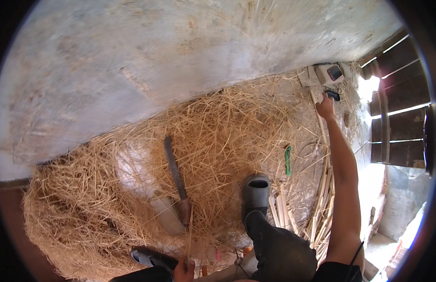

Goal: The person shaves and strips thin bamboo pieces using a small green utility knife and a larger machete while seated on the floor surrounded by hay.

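1. Landmark: curved knife (171,160), lying on straw (227,122), blade pointing away from wearer, handle end nearer.
2. R hand (326,109): far up & right of knife, arm stretched out; fingertips at the L end of small black item (332,96). Can't tell if it's grasped or only touched.
3. Black item: also far up-right of knife, just past R fingers; long axis approx. L–R, dipping to the R, i.e. across the forearm's line. R hand is much nearer; this offset looks key.
4. L hand (184,271): below knife's handle, partly cut off by frame; fingers seem curled round thin strip (190,235), which runs up beside the handle.
5. Green item (288,160): right of knife, apart from both hands.
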Demonstrator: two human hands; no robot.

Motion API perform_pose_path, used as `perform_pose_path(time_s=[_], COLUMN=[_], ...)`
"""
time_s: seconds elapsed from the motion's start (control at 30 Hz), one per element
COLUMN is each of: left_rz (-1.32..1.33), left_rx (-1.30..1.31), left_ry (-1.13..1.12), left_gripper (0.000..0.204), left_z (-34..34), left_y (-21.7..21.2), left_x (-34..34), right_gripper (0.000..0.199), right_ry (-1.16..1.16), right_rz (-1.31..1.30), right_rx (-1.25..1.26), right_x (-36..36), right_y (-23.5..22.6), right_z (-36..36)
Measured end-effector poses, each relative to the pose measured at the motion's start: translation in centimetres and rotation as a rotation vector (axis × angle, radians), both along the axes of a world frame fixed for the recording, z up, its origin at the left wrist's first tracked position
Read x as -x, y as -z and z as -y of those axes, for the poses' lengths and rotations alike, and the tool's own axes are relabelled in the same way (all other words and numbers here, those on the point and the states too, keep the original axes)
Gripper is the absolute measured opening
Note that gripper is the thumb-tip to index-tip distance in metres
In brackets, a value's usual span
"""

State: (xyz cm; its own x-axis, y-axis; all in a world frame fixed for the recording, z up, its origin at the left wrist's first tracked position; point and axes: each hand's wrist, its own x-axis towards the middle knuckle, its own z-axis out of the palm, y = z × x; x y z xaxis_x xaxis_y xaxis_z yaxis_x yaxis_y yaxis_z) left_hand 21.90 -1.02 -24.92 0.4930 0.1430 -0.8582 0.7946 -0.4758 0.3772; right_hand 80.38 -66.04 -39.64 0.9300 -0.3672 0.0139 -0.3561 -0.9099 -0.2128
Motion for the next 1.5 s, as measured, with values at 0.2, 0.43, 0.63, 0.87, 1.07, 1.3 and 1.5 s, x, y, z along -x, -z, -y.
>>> perform_pose_path(time_s=[0.2,0.43,0.63,0.87,1.07,1.3,1.5], left_rz=[0.051,-0.021,-0.139,-0.195,-0.227,-0.292,-0.131], left_rx=[0.243,-0.062,-0.016,0.028,0.090,0.154,0.156], left_ry=[-0.740,-0.297,-0.381,-0.451,-0.475,-0.642,-0.461], left_gripper=[0.049,0.036,0.039,0.042,0.045,0.049,0.061], left_z=[1.7,6.0,6.3,6.8,5.1,-1.0,1.5], left_y=[8.6,2.3,1.8,2.6,4.4,8.8,7.7], left_x=[5.1,-4.2,-5.4,-5.4,-4.8,1.4,2.7], right_gripper=[0.093,0.093,0.085,0.099,0.104,0.069,0.044], right_ry=[0.238,0.268,0.491,0.614,0.655,0.430,0.217], right_rz=[-0.098,0.061,-0.009,0.274,0.391,0.791,0.880], right_rx=[0.055,0.203,0.174,0.032,-0.181,-1.103,-1.378], right_x=[-8.2,-17.4,-18.1,-18.0,-13.3,-6.5,-5.4], right_y=[1.1,1.9,4.5,6.2,6.0,-2.0,-8.5], right_z=[7.4,18.0,16.3,16.4,16.1,2.5,-4.1])
